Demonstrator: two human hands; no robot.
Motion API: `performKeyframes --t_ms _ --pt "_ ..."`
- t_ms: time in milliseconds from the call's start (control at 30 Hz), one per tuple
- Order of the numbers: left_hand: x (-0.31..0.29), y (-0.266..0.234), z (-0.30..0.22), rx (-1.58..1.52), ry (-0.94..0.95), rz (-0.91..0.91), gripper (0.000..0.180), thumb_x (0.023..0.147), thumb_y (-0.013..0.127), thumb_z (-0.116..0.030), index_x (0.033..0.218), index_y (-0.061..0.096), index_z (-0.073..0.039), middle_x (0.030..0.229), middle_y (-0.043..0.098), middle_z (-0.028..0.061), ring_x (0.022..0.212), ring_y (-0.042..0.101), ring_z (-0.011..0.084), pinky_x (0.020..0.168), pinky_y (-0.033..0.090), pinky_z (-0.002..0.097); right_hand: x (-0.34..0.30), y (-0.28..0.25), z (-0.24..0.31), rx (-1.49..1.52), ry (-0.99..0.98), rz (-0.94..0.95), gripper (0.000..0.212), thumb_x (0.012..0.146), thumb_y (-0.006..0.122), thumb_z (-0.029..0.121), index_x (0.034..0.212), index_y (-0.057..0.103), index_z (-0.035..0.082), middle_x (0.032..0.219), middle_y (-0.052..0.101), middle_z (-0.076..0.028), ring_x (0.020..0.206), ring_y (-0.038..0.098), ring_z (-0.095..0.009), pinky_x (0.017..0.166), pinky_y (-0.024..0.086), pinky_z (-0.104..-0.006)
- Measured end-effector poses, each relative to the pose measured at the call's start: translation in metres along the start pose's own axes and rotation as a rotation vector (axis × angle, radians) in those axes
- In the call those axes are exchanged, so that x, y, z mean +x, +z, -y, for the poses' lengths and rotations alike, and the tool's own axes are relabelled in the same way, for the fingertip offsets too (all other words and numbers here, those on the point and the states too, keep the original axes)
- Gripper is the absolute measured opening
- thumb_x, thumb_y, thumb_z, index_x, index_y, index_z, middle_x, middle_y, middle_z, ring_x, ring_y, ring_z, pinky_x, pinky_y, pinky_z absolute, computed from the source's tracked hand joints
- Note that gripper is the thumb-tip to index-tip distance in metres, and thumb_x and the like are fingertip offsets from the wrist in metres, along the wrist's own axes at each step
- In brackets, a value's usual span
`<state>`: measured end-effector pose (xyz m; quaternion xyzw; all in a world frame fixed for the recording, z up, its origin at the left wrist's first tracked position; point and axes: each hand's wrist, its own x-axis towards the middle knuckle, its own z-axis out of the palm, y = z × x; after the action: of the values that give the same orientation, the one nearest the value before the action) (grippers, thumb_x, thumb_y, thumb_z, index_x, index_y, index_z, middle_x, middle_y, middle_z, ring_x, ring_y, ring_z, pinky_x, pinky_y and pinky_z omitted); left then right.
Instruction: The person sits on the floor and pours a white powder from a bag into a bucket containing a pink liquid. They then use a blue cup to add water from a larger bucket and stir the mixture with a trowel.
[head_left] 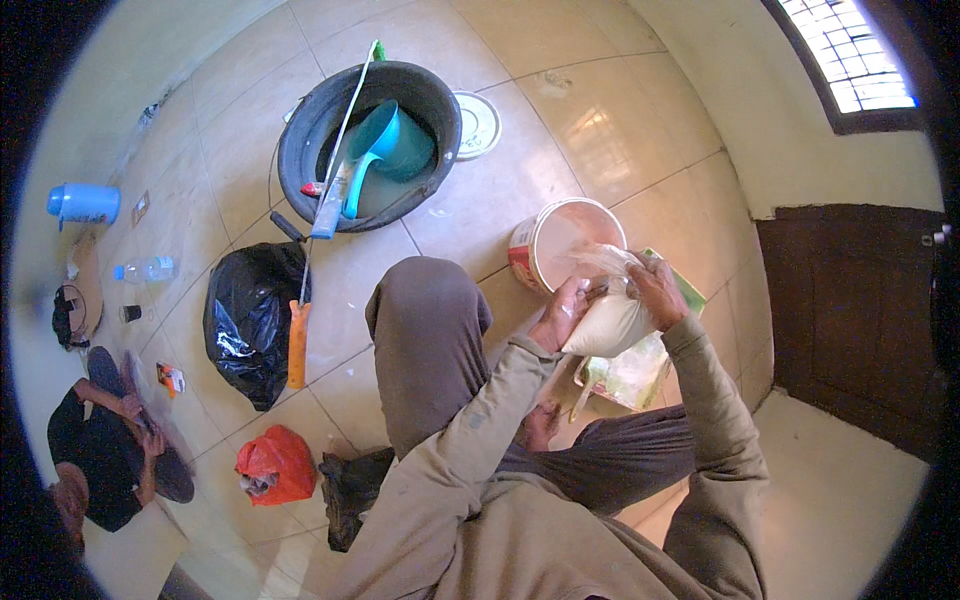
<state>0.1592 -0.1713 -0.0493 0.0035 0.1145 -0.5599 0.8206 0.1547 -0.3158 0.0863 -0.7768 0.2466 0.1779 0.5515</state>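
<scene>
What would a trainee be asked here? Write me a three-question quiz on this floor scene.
1. True or false: both hands hold the clear plastic bag of white powder.
2. What lies inside the black tub? A) a teal scoop B) a red brick C) a folded towel
3. Which thing stands just beyond the bag, on the floor tiles?

Key:
1. True: the left hand grips the bag's side and the right hand grips its top.
2. A: the teal scoop lies in the tub.
3. The open white bucket.
</scene>
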Motion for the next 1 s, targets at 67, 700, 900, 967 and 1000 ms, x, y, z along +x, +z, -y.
performKeyframes --t_ms 67,700,900,967,1000 --pt "-0.002 -0.005 0.0 -0.03 -0.021 -0.027 0.05 0.089 0.041 -0.031 0.128 0.045 0.0 0.122 0.056 0.0154 0.108 0.056 0.029 0.099 0.041 0.0405 -0.004 -0.001 0.002 0.04 0.019 -0.011 0.037 0.088 0.048 0.019 0.112 0.057 -0.007 0.083 0.056 -0.005 0.073 0.052 -0.012 0.062 0.045 -0.0277" --pt "0.0 -0.013 0.004 0.047 0.046 0.015 0.051 0.089 0.042 -0.034 0.125 0.047 0.002 0.122 0.056 0.0156 0.11 0.055 0.0286 0.099 0.041 0.0407 -0.025 -0.001 0.009 -0.198 0.023 -0.054 0.035 0.09 0.048 0.02 0.114 0.058 -0.004 0.082 0.059 -0.008 0.069 0.052 -0.013 0.059 0.045 -0.0296" --pt "-0.018 0.037 0.0 -0.045 -0.022 0.042 0.046 0.093 0.047 -0.035 0.126 0.044 -0.002 0.12 0.056 0.0163 0.108 0.057 0.0277 0.096 0.045 0.0401 -0.082 0.018 0.006 -0.046 0.041 -0.185 0.041 0.093 0.046 0.021 0.126 0.049 -0.003 0.084 0.059 -0.007 0.068 0.05 -0.011 0.061 0.043 -0.0281" --pt "-0.021 0.037 -0.001 0.024 -0.088 0.022 0.043 0.094 0.048 -0.033 0.124 0.046 -0.004 0.118 0.057 0.014 0.106 0.058 0.0257 0.095 0.046 0.0392 -0.096 0.025 -0.006 -0.095 -0.063 -0.219 0.044 0.093 0.046 0.021 0.13 0.046 -0.003 0.085 0.059 -0.007 0.067 0.05 -0.012 0.061 0.044 -0.0285" --pt "-0.023 0.036 -0.001 0.057 -0.124 0.009 0.041 0.094 0.049 -0.033 0.123 0.046 -0.004 0.117 0.058 0.0128 0.105 0.058 0.0246 0.094 0.047 0.0388 -0.103 0.03 -0.014 -0.118 -0.112 -0.238 0.045 0.093 0.046 0.021 0.131 0.044 -0.003 0.085 0.059 -0.007 0.067 0.051 -0.013 0.062 0.044 -0.0287"
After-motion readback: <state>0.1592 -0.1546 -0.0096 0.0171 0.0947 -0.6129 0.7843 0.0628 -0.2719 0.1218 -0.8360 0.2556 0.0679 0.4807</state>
